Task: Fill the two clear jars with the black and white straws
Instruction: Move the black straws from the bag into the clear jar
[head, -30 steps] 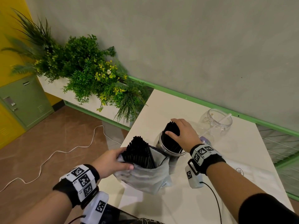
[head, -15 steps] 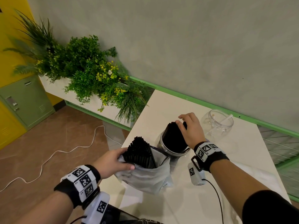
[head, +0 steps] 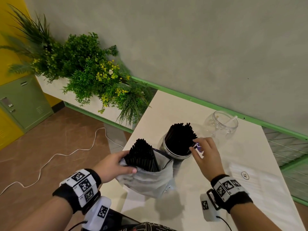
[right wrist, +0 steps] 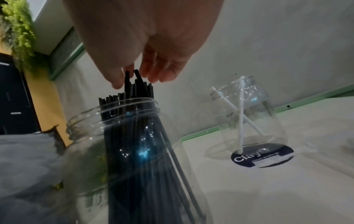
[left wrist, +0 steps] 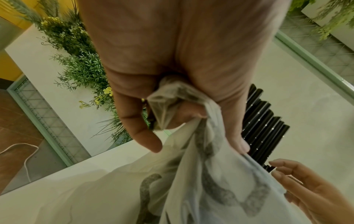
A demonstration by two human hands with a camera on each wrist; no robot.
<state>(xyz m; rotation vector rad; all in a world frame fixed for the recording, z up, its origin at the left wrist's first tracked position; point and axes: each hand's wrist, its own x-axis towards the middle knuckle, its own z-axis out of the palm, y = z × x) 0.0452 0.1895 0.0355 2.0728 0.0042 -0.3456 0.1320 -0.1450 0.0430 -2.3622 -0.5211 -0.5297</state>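
Observation:
On the white table stands a clear jar packed with black straws. My right hand is at its right rim, fingers loosely spread, their tips by the straw tops; it holds nothing. My left hand grips the crumpled mouth of a plastic bag that holds more black straws, and the bag is bunched in its fingers. A second clear jar stands behind and to the right with two white straws in it.
A dark round "Clay" sticker lies in front of the far jar. A flat white packet marked XL lies at the table's right. A planter of greenery borders the table's left, and a white cable runs over the floor.
My right hand has come off the top of the black straws in the near jar and moved right and nearer, to the rim. The left hand has kept its hold on the bag.

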